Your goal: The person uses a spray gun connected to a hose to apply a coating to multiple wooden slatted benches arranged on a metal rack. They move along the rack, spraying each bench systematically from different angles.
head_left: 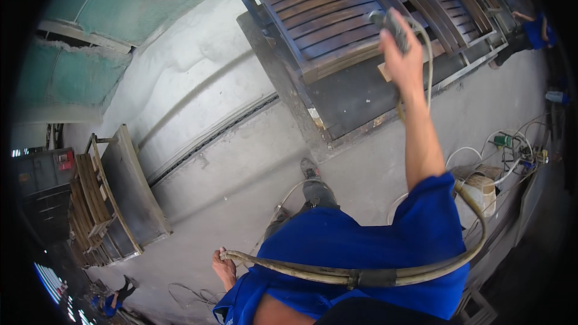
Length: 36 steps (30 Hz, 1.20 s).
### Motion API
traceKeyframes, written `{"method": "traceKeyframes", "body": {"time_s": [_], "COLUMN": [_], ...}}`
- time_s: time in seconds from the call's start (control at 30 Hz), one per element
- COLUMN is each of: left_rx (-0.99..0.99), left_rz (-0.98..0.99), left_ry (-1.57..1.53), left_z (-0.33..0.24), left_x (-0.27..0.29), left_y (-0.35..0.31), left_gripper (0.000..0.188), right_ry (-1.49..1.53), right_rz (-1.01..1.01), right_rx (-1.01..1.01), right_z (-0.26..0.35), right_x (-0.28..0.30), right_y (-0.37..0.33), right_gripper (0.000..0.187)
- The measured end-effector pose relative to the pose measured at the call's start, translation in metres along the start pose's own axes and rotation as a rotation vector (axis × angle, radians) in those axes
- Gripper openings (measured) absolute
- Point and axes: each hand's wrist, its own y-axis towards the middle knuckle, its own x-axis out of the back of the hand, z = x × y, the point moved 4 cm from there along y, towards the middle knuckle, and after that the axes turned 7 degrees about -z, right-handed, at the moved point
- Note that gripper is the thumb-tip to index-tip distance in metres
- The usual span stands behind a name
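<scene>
My right hand [402,57] is stretched forward, wrapped round the grip of a spray gun [391,27]. The gun's round head points toward a dark brown slatted wooden panel [328,6], lying flat near the far edge of the view. From the gun a pale hose [429,63] runs back along my forearm. Low on the left, my left hand [224,269] closes round a doubled, dirty hose [301,269] that crosses in front of my blue shirt and loops up on the right. Whether the gun touches the panel is hard to tell.
The panel rests on a dark flat platform [361,105]. Beside it lies a second slatted wooden piece [442,0]. More slatted pieces [90,198] stand at the left. Hoses and a worn bucket [481,192] sit at the right. Co-workers [537,30] are in the distance.
</scene>
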Motion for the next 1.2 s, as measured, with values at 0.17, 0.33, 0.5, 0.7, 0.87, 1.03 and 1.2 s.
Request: {"method": "traceKeyframes", "body": {"time_s": [0.17,0.33,0.5,0.7,0.87,1.03,1.2], "left_rx": [0.239,0.280,0.201,0.200,0.162,0.192,0.195], "left_rz": [0.089,0.127,0.129,0.096,0.155,0.121,-0.024], "left_ry": [-0.056,-0.042,0.015,-0.027,0.016,-0.074,-0.098], "left_z": [0.010,0.021,0.026,0.035,0.029,0.037,0.055], "left_x": [-0.001,-0.001,-0.015,-0.022,-0.028,-0.028,-0.005], "left_y": [0.013,0.007,-0.008,-0.011,0.003,0.012,0.012], "left_gripper": [0.052,0.051,0.050,0.048,0.047,0.046,0.040], "right_ry": [-0.270,0.033,-0.121,-0.314,-0.108,-0.274,-0.200], "right_rz": [0.004,0.241,0.177,0.055,0.381,0.096,-0.133], "right_rx": [-0.124,-0.191,-0.231,-0.245,-0.341,-0.239,-0.167], "right_z": [-0.021,-0.013,-0.013,0.018,0.055,0.042,-0.002], "right_x": [-0.026,-0.049,-0.028,0.021,0.015,0.030,-0.019], "right_y": [0.093,0.071,0.064,0.055,0.009,0.037,0.100], "right_gripper": [0.049,0.051,0.050,0.052,0.057,0.051,0.051]}}
